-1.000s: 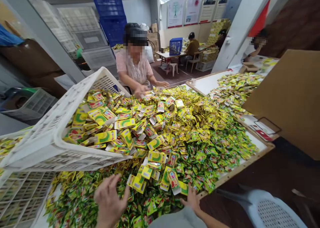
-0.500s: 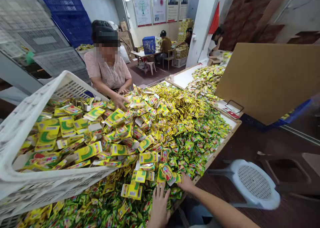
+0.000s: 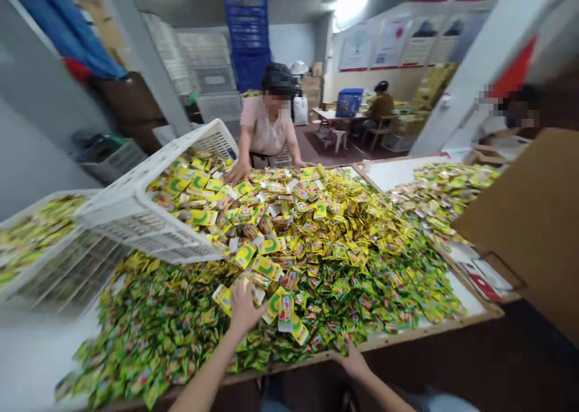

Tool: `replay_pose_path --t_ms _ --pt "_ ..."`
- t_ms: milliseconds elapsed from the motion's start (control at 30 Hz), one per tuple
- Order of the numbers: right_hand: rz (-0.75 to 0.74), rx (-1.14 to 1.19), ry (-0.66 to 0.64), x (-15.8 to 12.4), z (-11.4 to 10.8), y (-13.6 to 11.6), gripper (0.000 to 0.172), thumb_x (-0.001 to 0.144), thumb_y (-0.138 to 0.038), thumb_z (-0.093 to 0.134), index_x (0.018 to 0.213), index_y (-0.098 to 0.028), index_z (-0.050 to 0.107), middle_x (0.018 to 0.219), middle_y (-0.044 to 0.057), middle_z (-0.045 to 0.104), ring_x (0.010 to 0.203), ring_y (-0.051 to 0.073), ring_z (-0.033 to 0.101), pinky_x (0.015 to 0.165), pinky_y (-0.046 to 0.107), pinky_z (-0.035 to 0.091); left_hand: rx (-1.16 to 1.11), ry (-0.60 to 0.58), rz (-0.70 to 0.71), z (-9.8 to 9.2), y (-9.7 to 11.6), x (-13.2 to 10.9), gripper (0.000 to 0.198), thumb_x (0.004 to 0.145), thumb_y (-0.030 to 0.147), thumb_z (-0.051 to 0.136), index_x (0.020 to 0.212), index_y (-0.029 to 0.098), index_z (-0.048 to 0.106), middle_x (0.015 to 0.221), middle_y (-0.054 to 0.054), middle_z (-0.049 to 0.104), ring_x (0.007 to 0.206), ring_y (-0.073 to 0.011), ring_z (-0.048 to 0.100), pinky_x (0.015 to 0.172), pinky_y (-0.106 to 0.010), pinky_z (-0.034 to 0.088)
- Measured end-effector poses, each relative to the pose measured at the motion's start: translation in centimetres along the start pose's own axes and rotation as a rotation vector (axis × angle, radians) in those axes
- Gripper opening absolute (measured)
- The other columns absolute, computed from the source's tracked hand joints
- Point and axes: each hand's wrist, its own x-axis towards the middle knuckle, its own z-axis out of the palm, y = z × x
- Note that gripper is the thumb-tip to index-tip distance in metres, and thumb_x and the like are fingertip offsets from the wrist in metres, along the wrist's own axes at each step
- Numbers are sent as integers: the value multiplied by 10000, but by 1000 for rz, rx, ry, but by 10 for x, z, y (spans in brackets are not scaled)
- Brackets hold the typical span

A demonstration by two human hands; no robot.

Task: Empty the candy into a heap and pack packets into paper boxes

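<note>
Left hand [image 3: 246,308], fingers spread, is seemingly gathering boxes [image 3: 268,268]; right hand [image 3: 349,361], fingers parted, is resting at the surface's [image 3: 470,300] near edge; neither is visibly gripping; lifting would require closing.

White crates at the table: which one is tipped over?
The crate whose open mouth faces the pile, with yellow boxes spilling out. The other crate, at the picture's far left, sits lower and upright.

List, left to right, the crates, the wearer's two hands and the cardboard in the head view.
Crate at the left edge, tilted white crate, left hand, right hand, brown cardboard.
</note>
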Motion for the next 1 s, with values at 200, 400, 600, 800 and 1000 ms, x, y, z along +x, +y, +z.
replay_pose_path --t_ms 200,400,600,800,1000 --pt "-313 -101 13 50 -69 -71 615 755 -395 552 1288 -99 471 1265 187 559 1193 288 530 968 404 436 -310 331 -179 -43 22 10 924 652 534 649 1385 129 259 1304 -180 387 1239 -309 434 1044 -493 362" --pt "-799 -193 120 70 -83 -258 730 716 -456 632 1356 -179 416 1341 171 463 1267 299 416 1053 437 312 -289 375 -24 -64 24 65 808 655 472 675 1326 170 342 1292 -144 440 1240 -285 443 1047 -465 373" --pt "-1087 -569 181 92 -60 -427 778 658 -391 675 1368 -219 407 1452 150 353 1362 412 201 1082 601 87 -309 443 -177 -62 14 156 593 770 262 528 1304 85 340 1271 -235 449 1282 -341 381 1043 -547 319" --pt "-975 -905 124 159 -27 -483 854 577 -516 714 1310 -142 485 1425 202 388 1360 510 67 994 705 -138 -284 279 -368 -61 3 203 850 662 403 671 1360 99 292 1380 -280 342 1319 -422 310 1027 -578 294" --pt "-921 -953 115 191 -43 -444 800 596 -464 701 1316 -185 491 1442 158 381 1357 528 -20 958 713 -199 -145 -3 -326 -61 25 225 1079 475 530 780 1396 263 284 1451 -198 301 1326 -491 229 991 -635 274"
